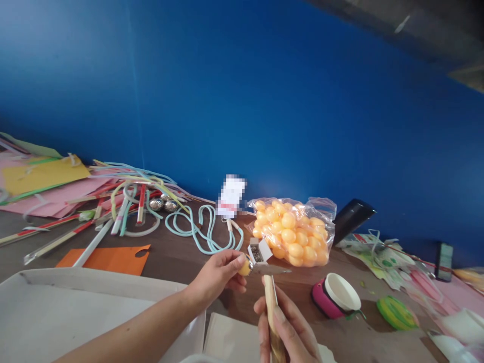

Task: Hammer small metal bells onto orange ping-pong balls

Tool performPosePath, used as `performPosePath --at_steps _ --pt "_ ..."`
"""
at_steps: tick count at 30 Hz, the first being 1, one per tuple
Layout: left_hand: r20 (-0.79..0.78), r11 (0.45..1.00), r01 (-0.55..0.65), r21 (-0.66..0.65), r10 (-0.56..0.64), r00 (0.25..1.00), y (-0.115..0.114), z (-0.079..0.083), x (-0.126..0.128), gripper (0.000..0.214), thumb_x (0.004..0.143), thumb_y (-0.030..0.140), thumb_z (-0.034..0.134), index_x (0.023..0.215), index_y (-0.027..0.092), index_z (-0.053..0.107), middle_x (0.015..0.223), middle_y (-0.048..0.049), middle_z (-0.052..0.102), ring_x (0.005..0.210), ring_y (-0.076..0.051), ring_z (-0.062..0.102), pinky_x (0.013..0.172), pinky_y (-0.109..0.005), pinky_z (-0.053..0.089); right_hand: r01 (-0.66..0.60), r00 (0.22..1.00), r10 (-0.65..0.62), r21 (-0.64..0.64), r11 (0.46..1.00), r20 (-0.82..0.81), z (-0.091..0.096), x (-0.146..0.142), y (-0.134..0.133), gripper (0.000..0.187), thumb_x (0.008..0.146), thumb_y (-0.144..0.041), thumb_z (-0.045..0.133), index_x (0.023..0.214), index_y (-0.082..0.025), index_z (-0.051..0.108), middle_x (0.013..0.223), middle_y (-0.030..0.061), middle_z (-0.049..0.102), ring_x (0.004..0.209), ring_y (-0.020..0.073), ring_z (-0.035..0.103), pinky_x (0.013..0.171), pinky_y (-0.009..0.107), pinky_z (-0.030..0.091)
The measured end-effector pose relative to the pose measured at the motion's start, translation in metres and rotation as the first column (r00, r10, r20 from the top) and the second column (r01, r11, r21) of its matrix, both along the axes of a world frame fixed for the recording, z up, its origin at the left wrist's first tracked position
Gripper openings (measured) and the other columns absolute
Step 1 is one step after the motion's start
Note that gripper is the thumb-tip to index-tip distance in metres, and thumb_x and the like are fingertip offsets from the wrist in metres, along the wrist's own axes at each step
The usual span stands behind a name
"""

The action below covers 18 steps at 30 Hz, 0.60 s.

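Note:
My left hand (219,280) is closed around the yellow handle of a small knife (270,270), pinched between thumb and fingers. Its thin metal blade points to the right. Lower down, my right hand (287,327) grips a light wooden stick (270,307), held nearly upright. The stick's top end is at the blade, though I cannot tell whether they touch. Just behind the knife stands a small open white box (260,251) with small dark bits inside. A clear plastic bag of orange balls (291,232) lies beyond it.
A white tray (98,280) fills the front left, beside orange paper (109,259). Behind are blue cord (212,247), silver balls (162,203), and coloured strips and paper. To the right are a white cup in a pink sleeve (328,297), a green tape roll (397,312) and a phone (443,262).

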<state>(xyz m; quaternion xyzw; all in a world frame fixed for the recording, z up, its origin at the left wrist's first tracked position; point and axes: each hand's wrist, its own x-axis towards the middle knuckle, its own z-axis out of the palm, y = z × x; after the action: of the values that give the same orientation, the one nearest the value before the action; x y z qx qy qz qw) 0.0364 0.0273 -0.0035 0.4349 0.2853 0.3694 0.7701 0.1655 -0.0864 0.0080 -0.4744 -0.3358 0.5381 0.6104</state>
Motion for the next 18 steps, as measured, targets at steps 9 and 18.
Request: performPosePath --at_steps 9,18 --pt "-0.006 1.000 0.001 -0.002 -0.001 1.000 0.0000 -0.0031 0.0008 0.032 0.077 0.042 0.057 0.088 0.012 0.056 0.072 -0.0015 0.054 0.060 -0.010 0.056 0.057 -0.025 0.050 0.020 1.000 -0.020 -0.004 1.000 -0.024 0.0002 -0.0011 0.0005 0.037 0.075 -0.037 0.065 0.107 -0.018 0.061 0.065 0.0053 0.066 0.033 0.0070 0.052 0.033 0.014 0.038" --pt "0.006 1.000 0.013 0.009 -0.013 1.000 0.0004 -0.0033 0.0010 0.032 0.078 0.042 0.057 0.089 0.012 0.056 0.072 -0.0015 0.054 0.060 -0.010 0.056 0.057 -0.025 0.051 0.033 0.998 -0.033 -0.008 0.999 -0.050 -0.0002 -0.0013 0.0000 0.036 0.075 -0.034 0.066 0.107 -0.020 0.062 0.067 0.0055 0.067 0.034 0.0072 0.053 0.034 0.014 0.039"
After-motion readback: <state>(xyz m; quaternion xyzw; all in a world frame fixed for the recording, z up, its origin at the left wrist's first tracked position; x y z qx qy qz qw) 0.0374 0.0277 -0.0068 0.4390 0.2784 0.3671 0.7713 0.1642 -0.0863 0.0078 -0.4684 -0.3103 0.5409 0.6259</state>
